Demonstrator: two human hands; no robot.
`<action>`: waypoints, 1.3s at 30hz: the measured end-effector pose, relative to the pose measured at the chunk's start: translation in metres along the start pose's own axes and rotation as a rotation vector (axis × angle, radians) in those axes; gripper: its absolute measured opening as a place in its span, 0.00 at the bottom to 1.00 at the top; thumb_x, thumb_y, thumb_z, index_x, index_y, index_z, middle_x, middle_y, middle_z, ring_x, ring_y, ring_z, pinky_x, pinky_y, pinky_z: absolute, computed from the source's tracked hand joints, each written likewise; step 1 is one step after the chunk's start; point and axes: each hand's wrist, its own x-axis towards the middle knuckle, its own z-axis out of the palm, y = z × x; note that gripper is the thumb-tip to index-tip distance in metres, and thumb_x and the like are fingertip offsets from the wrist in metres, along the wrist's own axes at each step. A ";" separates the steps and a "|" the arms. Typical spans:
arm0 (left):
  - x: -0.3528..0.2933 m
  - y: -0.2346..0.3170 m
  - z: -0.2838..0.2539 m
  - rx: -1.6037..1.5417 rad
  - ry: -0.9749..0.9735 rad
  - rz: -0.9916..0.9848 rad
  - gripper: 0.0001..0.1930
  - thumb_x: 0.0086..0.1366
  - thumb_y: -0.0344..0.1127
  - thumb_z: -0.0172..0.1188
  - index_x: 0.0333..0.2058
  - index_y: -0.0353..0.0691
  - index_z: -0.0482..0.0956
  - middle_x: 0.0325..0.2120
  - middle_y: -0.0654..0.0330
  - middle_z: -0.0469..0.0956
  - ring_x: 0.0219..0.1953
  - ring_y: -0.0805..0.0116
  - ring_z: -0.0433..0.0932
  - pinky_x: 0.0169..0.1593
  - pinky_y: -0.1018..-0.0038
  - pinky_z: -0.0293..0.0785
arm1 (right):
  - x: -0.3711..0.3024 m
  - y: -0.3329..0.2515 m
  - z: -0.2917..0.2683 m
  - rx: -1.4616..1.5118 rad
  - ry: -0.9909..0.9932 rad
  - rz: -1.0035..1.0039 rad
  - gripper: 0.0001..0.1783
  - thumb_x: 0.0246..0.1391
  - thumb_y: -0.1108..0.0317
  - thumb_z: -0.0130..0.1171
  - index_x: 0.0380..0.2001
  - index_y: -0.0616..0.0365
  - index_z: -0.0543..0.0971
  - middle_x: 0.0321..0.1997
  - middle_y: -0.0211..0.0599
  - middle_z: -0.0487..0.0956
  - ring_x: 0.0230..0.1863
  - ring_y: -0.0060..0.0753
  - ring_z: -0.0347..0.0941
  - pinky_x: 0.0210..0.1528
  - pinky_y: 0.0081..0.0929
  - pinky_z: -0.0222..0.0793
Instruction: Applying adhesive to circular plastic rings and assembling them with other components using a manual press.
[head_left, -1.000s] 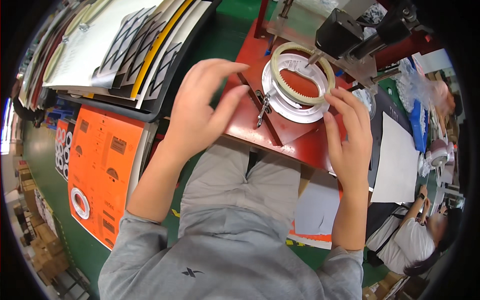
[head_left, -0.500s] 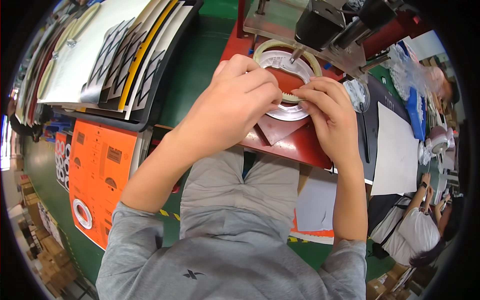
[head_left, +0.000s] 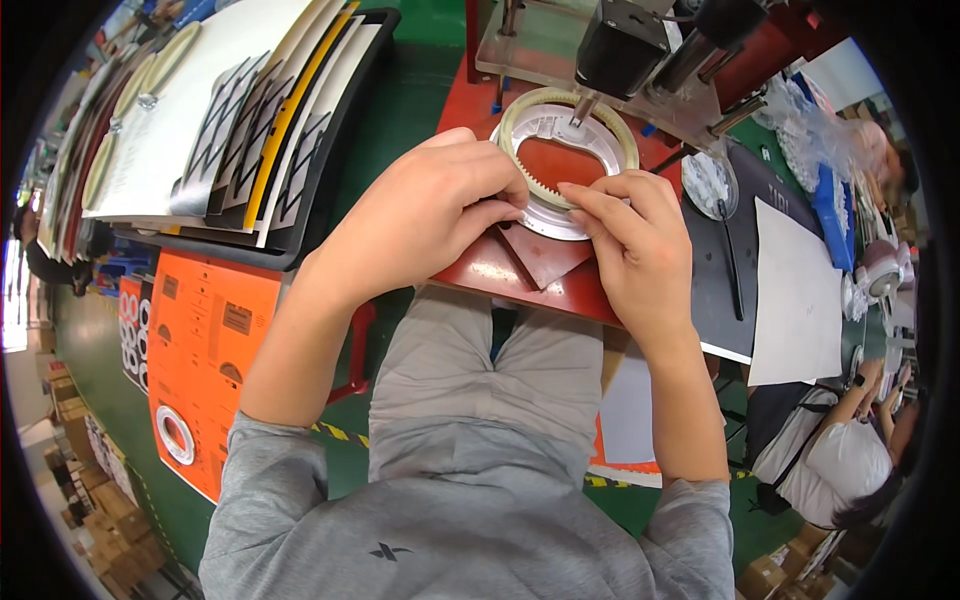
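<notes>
In front of the body, on the red work plate (head_left: 478,268): a white ring-shaped part (head_left: 556,224), and over it a cream toothed ring (head_left: 627,148), with small teeth along the inner edge. Both in the upper half of the view, under a black block (head_left: 622,48) with a metal rod (head_left: 583,110). In this view, rod crossing over the far side of the upper ring; contact impossible to tell.

Left hand (head_left: 425,215) at the near left edge of the rings, thumb and index finger brought close together, tips almost meeting. Between the tips, perhaps a bit of the edge, perhaps nothing: cannot tell, because of the covering fingers. Right hand (head_left: 645,240) at the near right edge, index fingertip at the cream toothed ring, thumb just beside, on the outer side. A light pinch of the ring possible, but not certain from here.

As for progress, apparently done: placing of the upper ring over the white part. Not confirmed: full seating, judging by the wide strip of white rim on the near side. Seemingly left, therefore: exact alignment of the two circles.

Farther left, on an orange sheet (head_left: 190,355), another white ring (head_left: 162,430), untouched by either hand.
</notes>
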 end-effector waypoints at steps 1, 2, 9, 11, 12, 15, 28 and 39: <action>0.000 0.000 -0.001 0.002 0.002 0.001 0.05 0.61 0.25 0.69 0.35 0.35 0.81 0.33 0.58 0.82 0.38 0.55 0.77 0.44 0.64 0.75 | 0.000 -0.001 0.000 0.001 0.006 0.007 0.15 0.48 0.77 0.72 0.41 0.56 0.89 0.38 0.34 0.81 0.45 0.41 0.77 0.47 0.37 0.74; 0.000 -0.001 -0.002 -0.002 -0.017 -0.007 0.05 0.61 0.25 0.69 0.35 0.35 0.81 0.33 0.58 0.82 0.38 0.55 0.77 0.44 0.64 0.75 | 0.001 -0.001 0.000 0.001 0.006 0.003 0.15 0.48 0.77 0.72 0.41 0.56 0.89 0.38 0.34 0.81 0.45 0.41 0.77 0.47 0.37 0.74; 0.004 -0.009 -0.002 -0.042 -0.072 -0.018 0.04 0.61 0.26 0.69 0.34 0.36 0.83 0.32 0.59 0.83 0.39 0.55 0.78 0.44 0.65 0.76 | -0.001 -0.002 -0.003 0.001 0.008 0.018 0.14 0.49 0.77 0.72 0.42 0.56 0.89 0.39 0.35 0.82 0.47 0.44 0.77 0.49 0.39 0.75; -0.002 -0.009 0.001 -0.009 -0.031 0.023 0.04 0.61 0.26 0.69 0.35 0.37 0.85 0.34 0.58 0.83 0.39 0.55 0.78 0.45 0.65 0.77 | -0.002 -0.002 -0.003 0.000 0.007 0.023 0.14 0.49 0.77 0.72 0.42 0.56 0.89 0.39 0.35 0.82 0.47 0.44 0.77 0.50 0.39 0.75; -0.005 -0.007 0.002 0.019 0.007 0.064 0.05 0.61 0.26 0.69 0.36 0.37 0.86 0.36 0.58 0.83 0.40 0.55 0.79 0.46 0.65 0.77 | -0.002 -0.002 -0.002 0.005 0.007 0.016 0.14 0.50 0.77 0.72 0.42 0.56 0.89 0.39 0.35 0.82 0.47 0.44 0.77 0.50 0.39 0.75; -0.015 0.006 0.001 0.222 0.084 0.108 0.09 0.60 0.27 0.70 0.40 0.39 0.89 0.42 0.56 0.83 0.42 0.55 0.79 0.49 0.63 0.79 | -0.001 -0.001 -0.001 0.009 -0.004 0.012 0.14 0.50 0.77 0.72 0.42 0.56 0.89 0.39 0.36 0.82 0.47 0.44 0.77 0.50 0.39 0.75; -0.032 0.011 0.021 0.189 0.149 -0.006 0.16 0.59 0.28 0.71 0.47 0.36 0.87 0.48 0.55 0.84 0.52 0.53 0.83 0.56 0.61 0.81 | 0.000 -0.002 -0.004 -0.098 -0.041 -0.046 0.13 0.50 0.75 0.73 0.41 0.55 0.89 0.38 0.33 0.82 0.45 0.41 0.78 0.48 0.37 0.73; -0.051 0.022 0.038 0.092 0.261 -0.145 0.23 0.61 0.24 0.69 0.56 0.39 0.84 0.61 0.47 0.77 0.59 0.47 0.79 0.62 0.59 0.75 | -0.005 -0.022 0.004 -0.180 0.006 -0.052 0.13 0.48 0.73 0.74 0.40 0.53 0.88 0.35 0.29 0.81 0.40 0.37 0.76 0.39 0.35 0.64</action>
